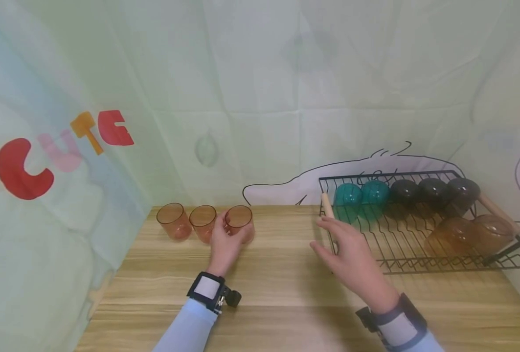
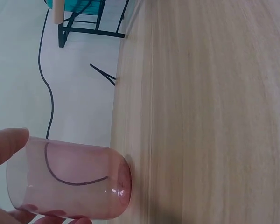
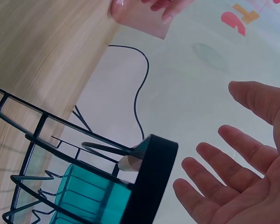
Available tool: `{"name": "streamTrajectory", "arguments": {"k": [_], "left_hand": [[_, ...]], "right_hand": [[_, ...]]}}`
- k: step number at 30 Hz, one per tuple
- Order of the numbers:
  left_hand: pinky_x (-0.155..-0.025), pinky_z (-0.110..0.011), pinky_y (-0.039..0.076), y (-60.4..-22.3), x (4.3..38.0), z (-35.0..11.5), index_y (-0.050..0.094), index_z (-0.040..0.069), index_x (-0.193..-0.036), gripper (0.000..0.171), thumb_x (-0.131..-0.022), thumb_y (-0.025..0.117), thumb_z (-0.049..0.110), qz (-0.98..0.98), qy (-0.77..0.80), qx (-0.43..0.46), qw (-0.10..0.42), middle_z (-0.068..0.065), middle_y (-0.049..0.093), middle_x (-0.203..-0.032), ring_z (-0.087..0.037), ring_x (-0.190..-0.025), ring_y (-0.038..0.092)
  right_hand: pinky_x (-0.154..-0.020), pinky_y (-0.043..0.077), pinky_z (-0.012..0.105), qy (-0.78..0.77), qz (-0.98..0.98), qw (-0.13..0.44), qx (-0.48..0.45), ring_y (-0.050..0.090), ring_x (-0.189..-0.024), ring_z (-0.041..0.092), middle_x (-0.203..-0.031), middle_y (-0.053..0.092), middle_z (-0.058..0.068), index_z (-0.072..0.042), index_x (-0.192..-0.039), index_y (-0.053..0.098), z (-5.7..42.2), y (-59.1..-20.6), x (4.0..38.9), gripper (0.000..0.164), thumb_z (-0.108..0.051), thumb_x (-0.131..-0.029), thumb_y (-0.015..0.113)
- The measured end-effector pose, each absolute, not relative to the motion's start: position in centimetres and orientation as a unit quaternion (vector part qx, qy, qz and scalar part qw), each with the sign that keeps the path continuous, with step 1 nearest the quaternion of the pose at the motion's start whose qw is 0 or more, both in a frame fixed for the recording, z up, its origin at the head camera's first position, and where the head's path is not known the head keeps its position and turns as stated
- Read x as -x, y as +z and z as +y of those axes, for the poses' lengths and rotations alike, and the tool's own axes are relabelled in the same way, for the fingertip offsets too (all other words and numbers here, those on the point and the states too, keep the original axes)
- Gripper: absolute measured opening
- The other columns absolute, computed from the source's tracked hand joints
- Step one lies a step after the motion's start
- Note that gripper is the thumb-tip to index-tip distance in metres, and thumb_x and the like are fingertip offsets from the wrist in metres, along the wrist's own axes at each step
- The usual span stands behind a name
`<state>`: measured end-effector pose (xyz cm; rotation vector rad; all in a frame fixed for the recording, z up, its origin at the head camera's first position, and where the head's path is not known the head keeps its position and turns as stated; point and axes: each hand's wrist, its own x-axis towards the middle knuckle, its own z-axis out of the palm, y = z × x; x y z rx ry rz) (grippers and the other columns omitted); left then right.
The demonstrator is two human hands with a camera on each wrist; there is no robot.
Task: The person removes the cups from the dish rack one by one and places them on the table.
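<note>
My left hand (image 1: pixel 225 247) grips a clear pinkish-orange drinking glass (image 1: pixel 239 220), thumb on one side and fingers on the other. In the left wrist view this glass (image 2: pixel 79 179) stands upright, its base at the tabletop. Two matching glasses, one in the middle (image 1: pixel 203 222) and one at the far left (image 1: pixel 174 222), stand in a row beside it. My right hand (image 1: pixel 352 256) hovers with spread fingers at the left end of a black wire dish rack (image 1: pixel 387 264). The right wrist view shows that hand (image 3: pixel 238 172) holding nothing.
Upside-down in the rack sit two teal glasses (image 1: pixel 375 195), three dark grey glasses (image 1: pixel 433 193) along the back, and two amber glasses (image 1: pixel 490 232) at the front right. Wooden handles (image 1: pixel 327 205) cap the rack's ends. A printed cloth backdrop (image 1: pixel 260 98) rises behind the wooden table (image 1: pixel 277 303).
</note>
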<state>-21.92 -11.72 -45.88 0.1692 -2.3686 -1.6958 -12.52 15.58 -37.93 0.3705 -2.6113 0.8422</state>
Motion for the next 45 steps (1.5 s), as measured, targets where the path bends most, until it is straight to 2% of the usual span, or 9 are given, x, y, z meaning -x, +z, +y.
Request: {"name": "streamTrajectory", "arguments": {"k": [7, 12, 16, 21, 29, 33, 40, 45], "left_hand": [[-0.106, -0.045, 0.038, -46.1, 21.9, -11.8, 0.036, 0.012, -0.138, 0.078, -0.075, 0.076, 0.039, -0.822, -0.557, -0.062, 0.102, -0.006, 0.046, -0.136, -0.025, -0.126, 0.043], [-0.113, -0.049, 0.029, -45.6, 21.3, -11.7, 0.023, 0.008, -0.146, 0.093, -0.076, 0.074, 0.043, -0.839, -0.532, -0.068, 0.091, -0.014, 0.032, -0.149, -0.03, -0.138, 0.03], [-0.114, -0.051, 0.024, -44.8, 20.2, -11.4, 0.019, 0.008, -0.147, 0.097, -0.076, 0.075, 0.041, -0.847, -0.519, -0.062, 0.099, -0.016, 0.025, -0.151, -0.029, -0.141, 0.023], [-0.113, -0.05, 0.027, -43.4, 18.9, -10.8, 0.02, 0.011, -0.147, 0.096, -0.075, 0.075, 0.042, -0.853, -0.502, -0.043, 0.133, -0.012, 0.024, -0.151, -0.027, -0.14, 0.024], [-0.114, -0.049, 0.026, -40.4, 16.8, -9.8, 0.022, 0.024, -0.147, 0.092, -0.075, 0.073, 0.048, -0.842, -0.508, 0.001, 0.179, -0.001, 0.023, -0.152, -0.02, -0.14, 0.024], [-0.114, -0.048, 0.027, -39.6, 16.0, -9.0, 0.022, 0.03, -0.147, 0.089, -0.076, 0.072, 0.051, -0.844, -0.504, 0.029, 0.181, 0.002, 0.023, -0.153, -0.018, -0.141, 0.024], [-0.112, -0.048, 0.03, -39.7, 15.0, -7.7, 0.026, 0.029, -0.146, 0.083, -0.078, 0.07, 0.05, -0.852, -0.484, 0.087, 0.181, 0.004, 0.02, -0.155, -0.019, -0.141, 0.024], [-0.107, -0.049, 0.037, -40.4, 14.5, -6.9, 0.02, 0.04, -0.146, 0.085, -0.078, 0.07, 0.049, -0.865, -0.464, 0.109, 0.154, 0.007, 0.013, -0.156, -0.022, -0.141, 0.026]], "right_hand": [[-0.101, 0.045, 0.045, 0.295, -0.928, 0.187, -0.13, 0.051, -0.122, 0.023, -0.133, 0.055, 0.004, -0.018, -0.128, 0.056, 15.6, -37.8, 12.4, 0.051, -0.037, -0.082, 0.07], [-0.1, 0.046, 0.045, 0.293, -0.926, 0.195, -0.134, 0.051, -0.123, 0.023, -0.134, 0.054, 0.004, -0.018, -0.129, 0.055, 15.7, -37.8, 12.5, 0.052, -0.037, -0.082, 0.07], [-0.101, 0.045, 0.045, 0.289, -0.926, 0.199, -0.136, 0.05, -0.124, 0.023, -0.134, 0.054, 0.005, -0.018, -0.129, 0.055, 16.1, -37.6, 12.5, 0.053, -0.036, -0.082, 0.071], [-0.101, 0.044, 0.049, 0.278, -0.93, 0.209, -0.12, 0.049, -0.125, 0.027, -0.136, 0.053, 0.007, -0.017, -0.126, 0.057, 17.2, -37.0, 12.5, 0.051, -0.036, -0.081, 0.071], [-0.101, 0.04, 0.057, 0.263, -0.933, 0.229, -0.092, 0.045, -0.128, 0.033, -0.139, 0.05, 0.009, -0.015, -0.126, 0.058, 20.3, -35.0, 12.2, 0.051, -0.035, -0.082, 0.071], [-0.099, 0.037, 0.062, 0.244, -0.939, 0.234, -0.063, 0.044, -0.126, 0.039, -0.14, 0.048, 0.014, -0.013, -0.126, 0.057, 22.7, -33.9, 11.8, 0.052, -0.033, -0.081, 0.072], [-0.099, 0.029, 0.067, 0.21, -0.952, 0.223, -0.001, 0.04, -0.123, 0.049, -0.14, 0.043, 0.024, -0.006, -0.127, 0.056, 27.6, -33.1, 11.2, 0.056, -0.038, -0.083, 0.069], [-0.095, 0.027, 0.071, 0.172, -0.96, 0.219, 0.018, 0.04, -0.118, 0.054, -0.134, 0.045, 0.033, 0.002, -0.122, 0.056, 30.6, -33.5, 11.2, 0.059, -0.041, -0.082, 0.068]]}}
